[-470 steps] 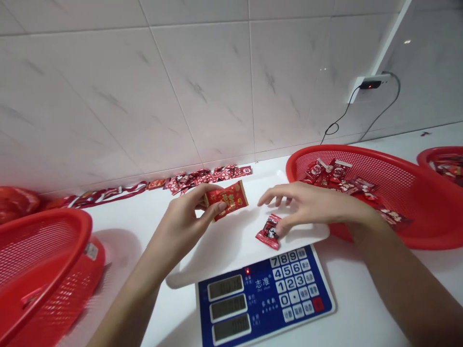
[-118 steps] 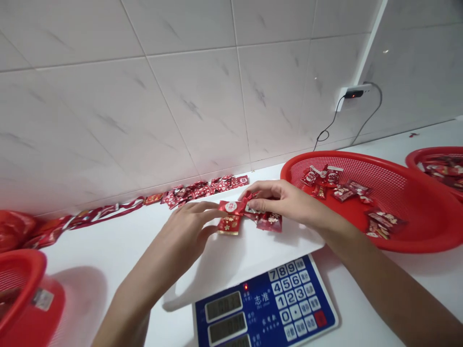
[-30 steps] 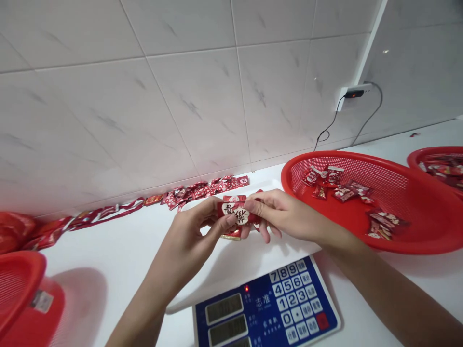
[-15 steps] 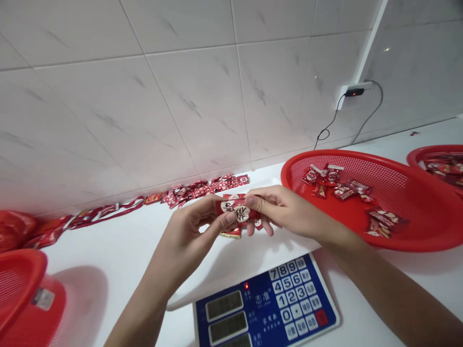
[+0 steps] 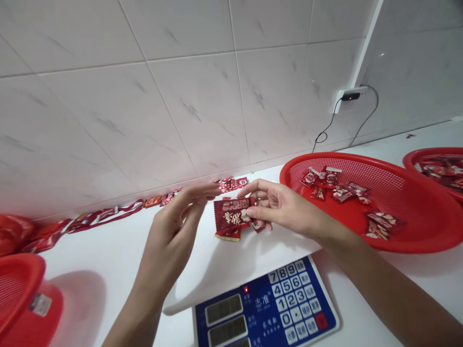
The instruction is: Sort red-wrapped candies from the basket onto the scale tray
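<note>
Between the thumb and fingers of my right hand [image 5: 277, 205] is a dark red candy packet [image 5: 231, 214] with pale lettering, held over the white pan of a scale [image 5: 224, 265]. My left hand [image 5: 183, 217] is raised to the left of the packet, its fingers apart from the thumb and nothing seen between them. Beneath the held packet, other red packets [image 5: 231, 235] lie on the pan, partly hidden by it and by my right hand. The scale's blue keypad panel [image 5: 267, 308] faces me, with a red light lit.
A large red basket [image 5: 427, 207] with several packets stands at the right, another red basket [image 5: 410, 156] behind it. At the left edge is a red basket [image 5: 32, 270]. A row of red wrappers [image 5: 108, 212] lies along the tiled wall. A cable hangs from a socket [image 5: 349, 96].
My left hand has let go of the packet and moved left. The packet, now in my right hand only, shows a different, darker side. The view has shifted slightly.
</note>
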Available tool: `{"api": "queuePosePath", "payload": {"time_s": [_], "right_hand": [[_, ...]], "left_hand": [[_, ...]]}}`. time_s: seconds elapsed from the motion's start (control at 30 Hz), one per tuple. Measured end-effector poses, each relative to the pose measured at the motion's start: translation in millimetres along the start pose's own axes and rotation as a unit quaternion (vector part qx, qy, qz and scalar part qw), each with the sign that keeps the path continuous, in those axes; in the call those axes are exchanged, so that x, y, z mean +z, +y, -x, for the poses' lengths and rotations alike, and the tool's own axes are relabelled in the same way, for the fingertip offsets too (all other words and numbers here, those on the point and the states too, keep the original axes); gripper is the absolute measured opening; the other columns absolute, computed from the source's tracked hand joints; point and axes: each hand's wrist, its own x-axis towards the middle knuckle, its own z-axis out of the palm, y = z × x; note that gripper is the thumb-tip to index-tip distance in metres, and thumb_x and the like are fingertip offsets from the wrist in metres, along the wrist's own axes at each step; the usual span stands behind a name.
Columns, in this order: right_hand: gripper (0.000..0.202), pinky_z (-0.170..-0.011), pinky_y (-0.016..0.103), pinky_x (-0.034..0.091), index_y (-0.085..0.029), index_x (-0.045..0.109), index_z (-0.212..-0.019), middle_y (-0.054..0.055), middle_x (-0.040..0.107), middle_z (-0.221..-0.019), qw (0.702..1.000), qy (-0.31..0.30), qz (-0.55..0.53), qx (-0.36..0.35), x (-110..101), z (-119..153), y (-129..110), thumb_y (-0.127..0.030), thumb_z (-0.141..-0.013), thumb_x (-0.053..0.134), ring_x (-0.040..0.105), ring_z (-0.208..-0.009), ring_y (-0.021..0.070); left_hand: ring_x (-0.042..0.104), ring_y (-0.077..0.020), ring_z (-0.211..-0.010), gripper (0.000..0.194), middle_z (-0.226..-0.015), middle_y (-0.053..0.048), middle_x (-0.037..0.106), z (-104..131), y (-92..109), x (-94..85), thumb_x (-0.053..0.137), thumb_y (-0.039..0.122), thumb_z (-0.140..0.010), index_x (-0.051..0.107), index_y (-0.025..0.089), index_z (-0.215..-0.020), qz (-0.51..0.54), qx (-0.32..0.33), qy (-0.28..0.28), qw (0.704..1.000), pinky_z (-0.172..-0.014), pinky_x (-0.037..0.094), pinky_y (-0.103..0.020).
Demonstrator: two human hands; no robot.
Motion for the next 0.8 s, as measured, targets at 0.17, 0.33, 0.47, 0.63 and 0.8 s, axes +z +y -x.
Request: {"api": "queuePosePath", "payload": {"time_s": [0.17, 0.33, 0.47, 0.63, 0.8], "right_hand": [[0.025, -0.058, 0.022, 0.051, -0.020, 0.056, -0.107, -0.001, 0.063, -0.086, 1.000, 0.008, 0.012, -0.010, 0, -2, 4, -0.009, -0.089, 0.068, 0.063, -0.070, 0.0102], [0.032, -0.062, 0.024, 0.053, -0.021, 0.050, -0.106, -0.003, 0.061, -0.083, 1.000, 0.002, -0.011, -0.023, 5, -5, 10, -0.009, -0.085, 0.071, 0.064, -0.071, 0.0109], [0.033, -0.060, 0.027, 0.052, -0.023, 0.052, -0.113, -0.001, 0.063, -0.092, 0.996, 0.050, 0.034, -0.062, 6, -3, 11, -0.020, -0.087, 0.072, 0.061, -0.071, 0.0117], [0.035, -0.073, 0.033, 0.055, -0.021, 0.059, -0.119, 0.007, 0.068, -0.107, 0.972, 0.168, 0.135, -0.093, -19, 12, -11, -0.040, -0.092, 0.069, 0.066, -0.088, 0.0186], [0.036, -0.063, 0.033, 0.055, -0.022, 0.065, -0.118, 0.012, 0.072, -0.111, 0.888, 0.239, 0.390, 0.052, -83, 23, -24, -0.042, -0.089, 0.071, 0.070, -0.095, 0.0282]], "left_hand": [[0.069, -0.0183, -0.067, 0.031, -0.071, -0.002, 0.072, -2, 5, 6.0, 0.059, 0.047, -0.097, 0.073, 0.021, -0.088, 0.057, -0.087, -0.139, 0.985, -0.060, 0.056, -0.025], [0.062, -0.0163, -0.057, 0.033, -0.059, 0.000, 0.067, -4, 6, 7.6, 0.055, 0.041, -0.097, 0.067, 0.022, -0.072, 0.023, -0.069, -0.158, 0.985, -0.058, 0.051, -0.025], [0.063, -0.0183, -0.058, 0.032, -0.060, -0.001, 0.068, -5, 2, 3.4, 0.055, 0.043, -0.096, 0.065, 0.022, -0.074, -0.041, -0.055, -0.103, 0.992, -0.054, 0.045, -0.027], [0.064, -0.0201, -0.059, 0.032, -0.060, -0.001, 0.070, -11, -2, -4.2, 0.053, 0.046, -0.094, 0.063, 0.023, -0.075, -0.091, -0.067, -0.070, 0.991, -0.057, 0.045, -0.029], [0.066, -0.0217, -0.061, 0.031, -0.060, -0.002, 0.070, -13, 0, -9.6, 0.052, 0.045, -0.093, 0.062, 0.022, -0.073, -0.105, -0.070, -0.065, 0.990, -0.057, 0.045, -0.030]]}}
